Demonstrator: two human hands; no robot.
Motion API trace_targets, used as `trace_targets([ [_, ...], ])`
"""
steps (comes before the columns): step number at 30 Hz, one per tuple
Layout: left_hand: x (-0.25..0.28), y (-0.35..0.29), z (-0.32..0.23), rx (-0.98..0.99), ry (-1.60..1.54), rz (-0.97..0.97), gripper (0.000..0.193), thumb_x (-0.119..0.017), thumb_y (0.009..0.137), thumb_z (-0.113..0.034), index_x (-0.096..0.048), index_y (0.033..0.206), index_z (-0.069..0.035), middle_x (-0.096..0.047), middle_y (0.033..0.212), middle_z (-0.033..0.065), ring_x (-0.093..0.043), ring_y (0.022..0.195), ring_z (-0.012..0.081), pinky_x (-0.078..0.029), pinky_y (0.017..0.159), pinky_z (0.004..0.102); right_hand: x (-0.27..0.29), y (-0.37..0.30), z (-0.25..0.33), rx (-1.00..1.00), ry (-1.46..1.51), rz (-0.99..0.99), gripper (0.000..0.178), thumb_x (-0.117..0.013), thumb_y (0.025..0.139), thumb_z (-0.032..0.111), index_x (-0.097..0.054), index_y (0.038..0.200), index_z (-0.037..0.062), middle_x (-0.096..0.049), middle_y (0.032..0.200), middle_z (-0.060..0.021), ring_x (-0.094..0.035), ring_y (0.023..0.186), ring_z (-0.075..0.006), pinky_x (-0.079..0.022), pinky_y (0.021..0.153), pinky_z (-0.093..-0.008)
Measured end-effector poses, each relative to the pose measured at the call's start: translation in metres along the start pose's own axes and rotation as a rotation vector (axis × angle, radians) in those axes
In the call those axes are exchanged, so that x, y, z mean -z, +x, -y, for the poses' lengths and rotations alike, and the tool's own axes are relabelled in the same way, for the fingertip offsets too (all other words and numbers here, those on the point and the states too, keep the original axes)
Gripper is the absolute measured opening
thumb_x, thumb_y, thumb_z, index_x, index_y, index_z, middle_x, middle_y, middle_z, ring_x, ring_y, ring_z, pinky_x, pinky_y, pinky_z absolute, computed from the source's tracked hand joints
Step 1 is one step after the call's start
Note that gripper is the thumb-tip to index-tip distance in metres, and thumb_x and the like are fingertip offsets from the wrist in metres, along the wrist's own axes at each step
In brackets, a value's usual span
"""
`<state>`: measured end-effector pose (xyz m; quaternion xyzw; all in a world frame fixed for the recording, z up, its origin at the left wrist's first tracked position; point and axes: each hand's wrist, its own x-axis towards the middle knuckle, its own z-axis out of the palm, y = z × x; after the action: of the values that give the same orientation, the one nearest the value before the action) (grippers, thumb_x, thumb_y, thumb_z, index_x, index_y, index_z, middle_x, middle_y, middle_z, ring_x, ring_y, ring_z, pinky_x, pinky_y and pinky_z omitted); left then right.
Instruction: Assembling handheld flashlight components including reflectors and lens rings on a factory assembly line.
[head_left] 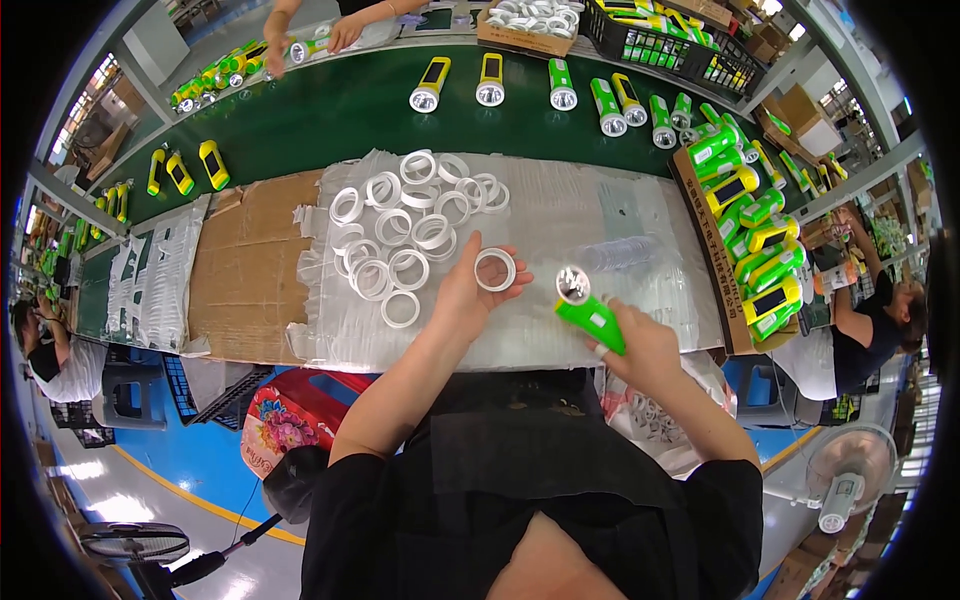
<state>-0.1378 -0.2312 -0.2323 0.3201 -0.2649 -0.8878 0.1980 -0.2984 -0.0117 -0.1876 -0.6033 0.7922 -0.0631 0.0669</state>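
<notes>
My left hand (470,297) is palm up over the work surface, with a white plastic ring (495,270) lying on its fingers. To its right, my right hand (648,352) grips a green flashlight (598,326) by the body, its round reflector head tilted up and toward the left hand. A small gap separates flashlight and ring. Left of my left hand, a loose pile of white rings (408,268) spreads over the plastic-covered cardboard (530,340). Beyond the flashlight lies a row of clear round lenses (615,253).
An open carton (712,262) full of green and yellow flashlights stands at the right. Across the far side, a green belt (330,115) carries spaced flashlights. Behind it are a box of white rings (528,42), a black crate (672,55) and another person's hands (345,32).
</notes>
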Motion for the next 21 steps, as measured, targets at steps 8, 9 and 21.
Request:
trace_targets([
  [8,0.004,-0.002,0.005,-0.009,-0.07,0.022,0.057,-0.038,0.1,-0.05,-0.059,0.115,0.001,-0.069,0.099,0.0143,-0.068,0.09,0.0246,-0.057,0.072,0.031,-0.007,-0.001,0.005,0.019,0.601,-0.075,0.057,-0.072,0.08,0.022,-0.047,0.125,0.0001,-0.064,0.098,-0.0162,-0.066,0.087,-0.0287,-0.051,0.079,-0.035],
  [9,0.004,-0.004,0.005,-0.011,-0.072,0.015,0.057,-0.038,0.1,-0.05,-0.059,0.115,0.001,-0.069,0.099,0.0143,-0.068,0.09,0.0246,-0.057,0.072,0.031,-0.006,0.0,0.007,-0.044,0.848,0.022,0.057,-0.072,0.079,0.022,-0.047,0.125,0.0005,-0.064,0.097,-0.0138,-0.065,0.088,-0.0261,-0.05,0.08,-0.0345],
  [21,-0.004,-0.019,0.014,0.064,-0.107,0.073,0.062,-0.038,0.098,-0.057,-0.055,0.119,-0.001,-0.067,0.1,0.0145,-0.066,0.093,0.0244,-0.055,0.08,0.0379,0.021,0.038,0.054,-0.023,0.723,-0.159,0.061,-0.074,0.081,0.037,-0.044,0.12,0.0016,-0.065,0.099,-0.02,-0.067,0.09,-0.0331,-0.051,0.078,-0.0394],
])
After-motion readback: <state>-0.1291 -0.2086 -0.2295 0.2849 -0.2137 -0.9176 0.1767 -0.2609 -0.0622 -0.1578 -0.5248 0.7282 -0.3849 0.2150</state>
